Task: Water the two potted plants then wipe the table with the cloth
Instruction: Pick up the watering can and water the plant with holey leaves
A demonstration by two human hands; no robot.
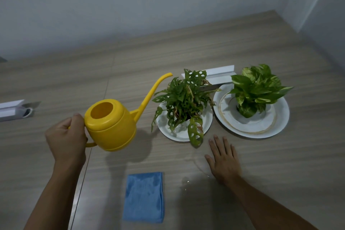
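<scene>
The yellow plastic watering can (112,125), mid-left of the frame, hung from the left hand (66,137), whose fingers wrapped its handle; the right hand (223,160) lay flat, fingers straight, on the wooden table (280,164).

Two plants (183,99) (255,89) on two plates (179,134) (280,117) right of the grip; one can (112,125) in it; one cloth (143,197) nearer; two rails (11,109) (218,75).

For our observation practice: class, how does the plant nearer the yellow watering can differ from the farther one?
The nearer plant has dark leaves full of holes, some browning; the farther plant has whole, yellow-streaked leaves. The nearer plant's plate is smaller and plain; the farther plant's plate is larger, with a gold ring. Both stand on white plates on the table.
</scene>
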